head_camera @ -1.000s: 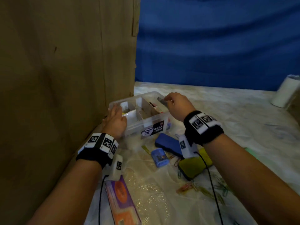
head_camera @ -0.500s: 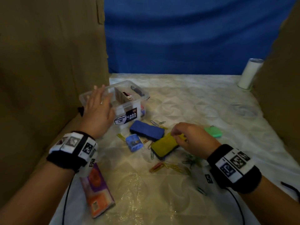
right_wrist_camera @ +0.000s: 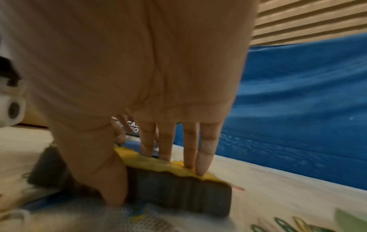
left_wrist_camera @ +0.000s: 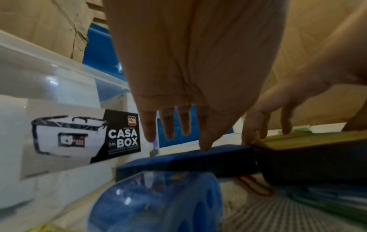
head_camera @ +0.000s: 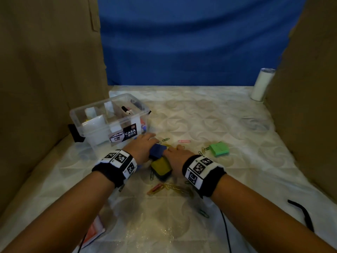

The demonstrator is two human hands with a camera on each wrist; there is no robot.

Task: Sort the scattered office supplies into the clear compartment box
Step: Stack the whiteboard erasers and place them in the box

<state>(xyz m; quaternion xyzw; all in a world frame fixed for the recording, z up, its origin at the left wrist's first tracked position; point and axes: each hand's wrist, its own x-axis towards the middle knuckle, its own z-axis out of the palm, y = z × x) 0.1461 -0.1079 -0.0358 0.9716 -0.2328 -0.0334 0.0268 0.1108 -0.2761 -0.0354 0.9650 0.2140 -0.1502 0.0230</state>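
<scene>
The clear compartment box (head_camera: 91, 114) stands at the left with markers and white items inside; its label (left_wrist_camera: 89, 133) shows in the left wrist view. My left hand (head_camera: 145, 143) reaches over the blue eraser (head_camera: 158, 150), fingers (left_wrist_camera: 168, 125) straight, thumb tip touching the eraser's top (left_wrist_camera: 184, 158). My right hand (head_camera: 176, 153) grips the yellow-topped eraser (head_camera: 161, 168), thumb against its dark side (right_wrist_camera: 178, 193) and fingers (right_wrist_camera: 204, 153) laid over the yellow top. A blue round item (left_wrist_camera: 155, 202) lies just under my left wrist.
Coloured paper clips (head_camera: 169, 187) lie scattered near my wrists and around a green item (head_camera: 218, 149) to the right. A white cylinder (head_camera: 262, 84) stands far right. Brown cardboard walls (head_camera: 45, 88) close both sides. An orange packet (head_camera: 94, 232) and a black strap (head_camera: 300, 212) lie near.
My left hand has left the box and come down to the blue eraser. My right hand has stayed on the yellow eraser and settled its hold. The head view has shifted right.
</scene>
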